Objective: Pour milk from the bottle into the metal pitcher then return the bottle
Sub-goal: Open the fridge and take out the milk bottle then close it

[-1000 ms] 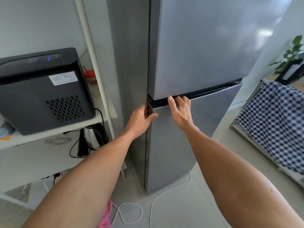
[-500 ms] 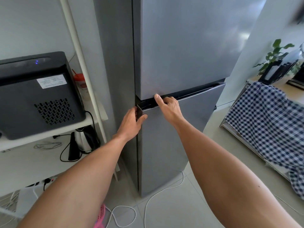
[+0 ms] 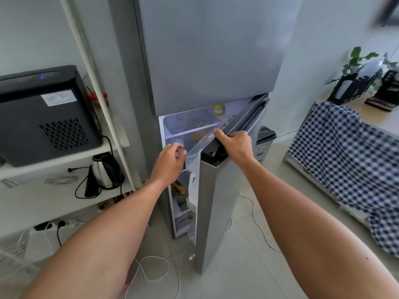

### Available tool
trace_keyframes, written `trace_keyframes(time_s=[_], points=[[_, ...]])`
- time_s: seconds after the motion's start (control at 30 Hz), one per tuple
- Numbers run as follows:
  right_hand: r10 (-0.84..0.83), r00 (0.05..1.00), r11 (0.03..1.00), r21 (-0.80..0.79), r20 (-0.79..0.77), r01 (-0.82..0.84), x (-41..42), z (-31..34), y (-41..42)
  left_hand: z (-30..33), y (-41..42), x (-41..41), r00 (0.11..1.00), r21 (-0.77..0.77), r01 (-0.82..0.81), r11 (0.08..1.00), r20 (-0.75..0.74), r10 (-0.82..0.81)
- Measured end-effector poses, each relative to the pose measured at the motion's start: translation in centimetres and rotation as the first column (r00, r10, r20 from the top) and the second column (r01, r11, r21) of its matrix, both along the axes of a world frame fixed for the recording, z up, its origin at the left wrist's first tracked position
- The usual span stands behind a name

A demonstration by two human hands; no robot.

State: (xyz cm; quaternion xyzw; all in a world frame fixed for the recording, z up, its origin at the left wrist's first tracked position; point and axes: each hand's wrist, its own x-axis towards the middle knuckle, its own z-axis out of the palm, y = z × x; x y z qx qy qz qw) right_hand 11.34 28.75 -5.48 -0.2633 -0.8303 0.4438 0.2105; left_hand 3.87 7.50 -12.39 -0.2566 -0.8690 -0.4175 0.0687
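Note:
The grey fridge's lower door (image 3: 218, 201) stands partly swung out, and the lit inside (image 3: 190, 126) shows. My right hand (image 3: 234, 145) is clamped over the door's black top edge. My left hand (image 3: 169, 162) hovers in the gap between door and cabinet, fingers curled near something clear; whether it holds anything is hidden. A white container (image 3: 192, 183) sits low on the door's inner side; I cannot tell if it is the milk bottle. No metal pitcher is in view.
A white shelf rack (image 3: 92, 83) at left carries a black appliance (image 3: 43, 113) and a kettle (image 3: 105, 169). White cables (image 3: 151, 270) trail on the tiled floor. A checked cloth (image 3: 345, 158) drapes a table at right; a small bin (image 3: 264, 139) stands behind the door.
The lower fridge door has swung out from shut. My right hand rode along on its top edge. My left hand left the door's corner and moved into the gap.

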Motion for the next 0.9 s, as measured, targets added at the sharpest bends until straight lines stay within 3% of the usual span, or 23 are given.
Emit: trace_keyframes(time_s=[0.23,0.5,0.7,0.9], points=[[0.034,0.998,0.998,0.056,0.046,-0.037,8.6,1.2,7.7,-1.5,7.2,6.7,0.974,-0.182,0.225,0.957,0.027,-0.224],[-0.076,0.981,0.967,0.251,0.178,0.029,15.9,3.8,13.9,-1.1,15.0,11.6,0.923,-0.383,0.373,0.845,0.059,-0.380],[-0.271,0.936,0.880,0.452,0.226,0.145,19.9,3.3,17.1,0.1,20.3,14.1,0.815,-0.485,0.517,0.705,0.026,-0.579],[-0.447,0.878,0.686,0.695,0.171,0.214,21.9,0.8,19.4,-0.6,24.2,15.1,0.734,-0.514,0.587,0.626,0.011,-0.679]])
